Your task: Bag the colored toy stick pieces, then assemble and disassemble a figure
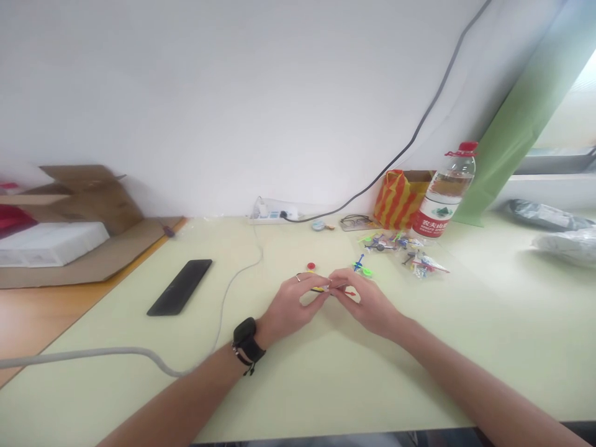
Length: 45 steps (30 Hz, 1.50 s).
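Observation:
My left hand [291,304] and my right hand [363,301] meet over the pale green table [488,323], fingertips pinched together. Between them is a small thin part [321,289] with yellow and dark bits, and a red tip [350,293] shows under my right fingers. My left wrist wears a black watch [246,340]. Just beyond the hands lie a red round piece [311,266], a blue stick piece [358,263] and a green round piece [367,271].
Clear bags of small coloured parts [421,264] lie to the right, by a water bottle [444,198] and a striped orange bag [395,200]. A black phone [180,287] and grey cable [116,355] lie left. A power strip [274,215], glasses [356,220] and cardboard box [88,198] sit farther back.

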Available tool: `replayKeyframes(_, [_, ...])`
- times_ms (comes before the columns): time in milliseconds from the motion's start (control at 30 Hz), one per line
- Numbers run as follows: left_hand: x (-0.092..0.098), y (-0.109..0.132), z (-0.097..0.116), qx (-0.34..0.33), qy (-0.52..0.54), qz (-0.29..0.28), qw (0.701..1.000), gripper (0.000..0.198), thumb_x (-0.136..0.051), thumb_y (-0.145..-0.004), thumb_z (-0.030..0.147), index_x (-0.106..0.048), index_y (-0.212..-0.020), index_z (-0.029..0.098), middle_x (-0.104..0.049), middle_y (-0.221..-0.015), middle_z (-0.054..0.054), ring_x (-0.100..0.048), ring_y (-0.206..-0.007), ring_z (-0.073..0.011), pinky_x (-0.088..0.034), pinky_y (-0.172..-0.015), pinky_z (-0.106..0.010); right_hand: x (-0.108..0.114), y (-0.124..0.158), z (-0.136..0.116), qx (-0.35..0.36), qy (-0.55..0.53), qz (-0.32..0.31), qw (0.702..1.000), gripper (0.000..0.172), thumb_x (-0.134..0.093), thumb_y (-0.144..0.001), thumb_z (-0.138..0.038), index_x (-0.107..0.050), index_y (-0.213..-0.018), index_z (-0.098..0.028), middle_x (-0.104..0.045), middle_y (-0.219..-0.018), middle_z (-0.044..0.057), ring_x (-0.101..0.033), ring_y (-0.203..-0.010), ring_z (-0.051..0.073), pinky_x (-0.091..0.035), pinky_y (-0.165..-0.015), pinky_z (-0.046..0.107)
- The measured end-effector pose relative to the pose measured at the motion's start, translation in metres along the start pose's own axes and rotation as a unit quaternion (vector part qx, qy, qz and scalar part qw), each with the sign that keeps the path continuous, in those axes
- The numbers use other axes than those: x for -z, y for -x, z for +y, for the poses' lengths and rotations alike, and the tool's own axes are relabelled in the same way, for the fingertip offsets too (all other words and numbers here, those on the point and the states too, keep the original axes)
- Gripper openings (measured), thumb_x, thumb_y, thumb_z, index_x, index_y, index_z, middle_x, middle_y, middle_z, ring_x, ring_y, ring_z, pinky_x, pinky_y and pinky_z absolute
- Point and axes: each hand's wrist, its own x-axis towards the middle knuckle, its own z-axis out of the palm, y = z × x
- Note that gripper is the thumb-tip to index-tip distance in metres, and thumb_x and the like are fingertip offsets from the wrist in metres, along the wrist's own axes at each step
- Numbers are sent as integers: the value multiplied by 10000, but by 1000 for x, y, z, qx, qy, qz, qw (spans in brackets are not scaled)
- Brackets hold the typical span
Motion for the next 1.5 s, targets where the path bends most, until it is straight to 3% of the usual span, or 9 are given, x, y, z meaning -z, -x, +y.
replayKeyframes(200, [1, 0, 0, -9, -18, -1, 1000, 227, -665, -933, 163, -718, -1140, 242, -780, -1094, -47, -734, -1004, -196, -577, -937, -340, 0, -1, -1, -7, 3, 7, 1000, 141, -531, -1006, -213, -535, -1130, -280, -695, -1047, 43, -701, -965, 190, -577, -840, 327])
replayKeyframes(433, [0, 1, 0, -19, -9, 4, 1000, 190, -664, -937, 158, -744, -1092, 235, -778, -1109, -52, -735, -1027, -191, -575, -965, -335, -1, -2, 0, -64, -46, 22, 997, 250, -591, -979, -279, -472, -1199, -270, -618, -806, -24, -570, -683, 153, -486, -650, 292])
replayKeyframes(733, [4, -2, -3, 23, 3, -4, 1000, 142, -690, -935, 212, -739, -1066, 238, -793, -1053, -41, -745, -972, -197, -568, -944, -346, 6, -7, -6, -135, -149, 21, 979, 257, -604, -961, -362, -492, -1167, -255, -613, -822, -10, -598, -772, 180, -485, -718, 324])
replayKeyframes(967, [5, -4, 1, 42, 24, -6, 999, 92, -692, -934, 230, -737, -1014, 232, -787, -1009, -36, -737, -919, -183, -556, -947, -346, 6, -7, -3, -149, -194, 17, 969, 268, -648, -947, -390, -522, -1145, -261, -595, -810, -13, -572, -771, 179, -467, -713, 325])
replayKeyframes(1167, [5, -6, 8, 108, 139, -38, 984, 118, -708, -924, 274, -753, -1004, 199, -753, -1162, -105, -686, -1140, -241, -554, -982, -366, 9, -8, 4, -155, -240, 23, 958, 271, -664, -948, -409, -545, -1141, -260, -595, -867, -3, -583, -793, 167, -468, -712, 310])
replayKeyframes(1267, [4, -9, 9, 145, 190, -51, 970, 148, -717, -922, 295, -748, -1014, 183, -760, -1079, -108, -698, -1060, -233, -564, -945, -365, 9, -8, 7, -158, -262, 23, 952, 301, -672, -941, -422, -535, -1156, -262, -578, -860, -13, -591, -791, 162, -484, -713, 304])
replayKeyframes(1400, [1, -8, 1, 184, 246, -35, 951, 224, -768, -883, 305, -734, -1059, 170, -746, -1035, -89, -704, -960, -203, -576, -935, -365, 9, -8, 8, -144, -202, 55, 967, 406, -618, -966, -450, -451, -1298, -284, -601, -956, 11, -616, -839, 179, -522, -743, 331])
replayKeyframes(1500, [0, -7, -5, 212, 284, -9, 935, 244, -785, -868, 321, -740, -1048, 163, -740, -1019, -81, -702, -954, -197, -585, -933, -369, 10, -7, 7, -102, -69, 79, 989, 290, -543, -1006, -429, -536, -1245, -265, -610, -927, 31, -602, -826, 191, -517, -749, 344])
